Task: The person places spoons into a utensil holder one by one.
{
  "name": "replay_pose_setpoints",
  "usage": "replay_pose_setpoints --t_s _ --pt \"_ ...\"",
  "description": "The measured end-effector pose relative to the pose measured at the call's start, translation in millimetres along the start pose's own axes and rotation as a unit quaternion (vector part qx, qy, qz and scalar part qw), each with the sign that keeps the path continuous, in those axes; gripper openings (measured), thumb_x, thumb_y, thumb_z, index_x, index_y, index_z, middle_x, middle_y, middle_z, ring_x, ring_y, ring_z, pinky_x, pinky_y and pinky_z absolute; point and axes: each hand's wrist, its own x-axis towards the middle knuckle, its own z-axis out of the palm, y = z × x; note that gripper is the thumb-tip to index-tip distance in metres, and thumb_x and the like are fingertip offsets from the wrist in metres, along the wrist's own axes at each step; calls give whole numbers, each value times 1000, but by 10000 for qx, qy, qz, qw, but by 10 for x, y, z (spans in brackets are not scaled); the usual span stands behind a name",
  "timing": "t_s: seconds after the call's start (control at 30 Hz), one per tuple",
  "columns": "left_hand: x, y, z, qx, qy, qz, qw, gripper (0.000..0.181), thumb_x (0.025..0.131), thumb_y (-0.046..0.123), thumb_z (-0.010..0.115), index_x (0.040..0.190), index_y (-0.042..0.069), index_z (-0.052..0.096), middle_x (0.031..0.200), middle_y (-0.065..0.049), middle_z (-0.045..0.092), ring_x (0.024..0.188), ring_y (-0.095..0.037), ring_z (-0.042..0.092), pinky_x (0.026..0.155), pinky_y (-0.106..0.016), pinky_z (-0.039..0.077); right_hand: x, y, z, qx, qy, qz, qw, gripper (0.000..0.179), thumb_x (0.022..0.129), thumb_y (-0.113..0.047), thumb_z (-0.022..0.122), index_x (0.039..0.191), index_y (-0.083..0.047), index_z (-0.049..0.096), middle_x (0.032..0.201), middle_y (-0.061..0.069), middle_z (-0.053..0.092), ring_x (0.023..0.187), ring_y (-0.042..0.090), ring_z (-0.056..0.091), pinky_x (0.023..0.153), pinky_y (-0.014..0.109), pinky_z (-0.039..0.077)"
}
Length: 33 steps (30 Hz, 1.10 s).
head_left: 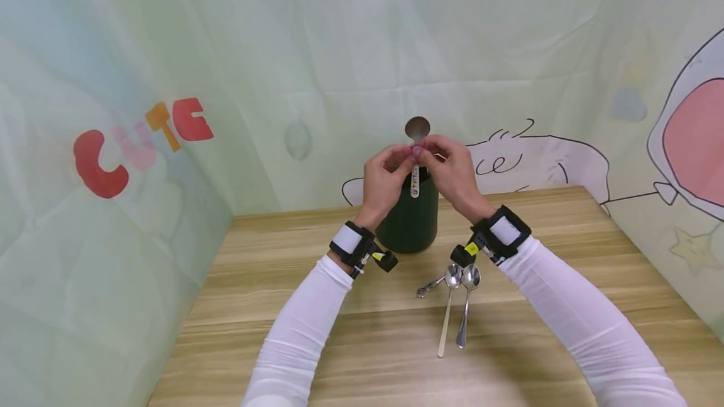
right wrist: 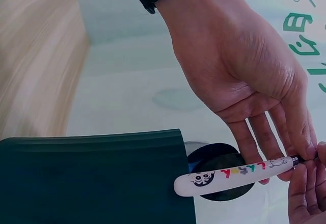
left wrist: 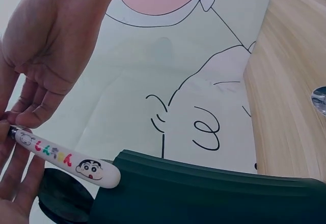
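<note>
A spoon with a white handle printed with cartoon faces and coloured letters [left wrist: 66,158] is held upright, its bowl [head_left: 417,127] at the top and its handle end pointing down. My left hand [head_left: 387,178] and right hand [head_left: 452,171] meet at the spoon's neck, fingertips of both pinching it. In the right wrist view the left hand [right wrist: 239,61] is seen from its palm side. Just below the hands stands a tall dark green container [head_left: 407,225]; the handle end overlaps its rim. Dark rounded shapes [right wrist: 219,170] show at the container's top, behind the handle.
In front of the container several metal spoons lie on the wooden table [head_left: 294,306]: one with a pale long handle [head_left: 447,313], one silver [head_left: 466,306], and a partly covered piece with an ornate handle [head_left: 431,286]. A printed cloth backdrop [head_left: 260,80] encloses the back and sides.
</note>
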Motion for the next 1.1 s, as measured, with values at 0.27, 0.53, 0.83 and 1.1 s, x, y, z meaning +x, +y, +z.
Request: replay_pose_setpoints --t_s 0.27,0.53,0.83,1.1 --pt "63 -4 6 -195 -25 -8 9998 14 86 6 63 98 -2 63 92 -11 66 79 -16 61 71 -28 50 56 -23 -9 40 0 104 9999 14 90 -8 57 98 3 62 97 15 62 89 21 58 74 27 48" --pt "121 -24 13 -236 -53 39 9997 14 87 6 62 99 -1 63 92 -10 67 81 -16 61 74 -31 50 135 42 -5 40 19 181 9998 16 92 -8 55 102 3 61 101 14 61 90 20 58 79 32 50" --pt "157 -117 22 -211 11 150 9997 12 86 4 62 96 -3 62 91 -12 67 82 -16 61 74 -31 50 262 435 25 146 41 27 9999 16 90 -20 61 98 -7 64 98 4 62 89 12 58 79 30 50" --pt "127 -563 38 22 -172 -66 9998 12 87 14 64 97 7 65 92 -4 66 84 -11 60 73 -32 51 169 594 36 -291 -12 -91 9995 14 89 -21 62 95 -9 66 94 1 64 87 9 59 75 33 50"
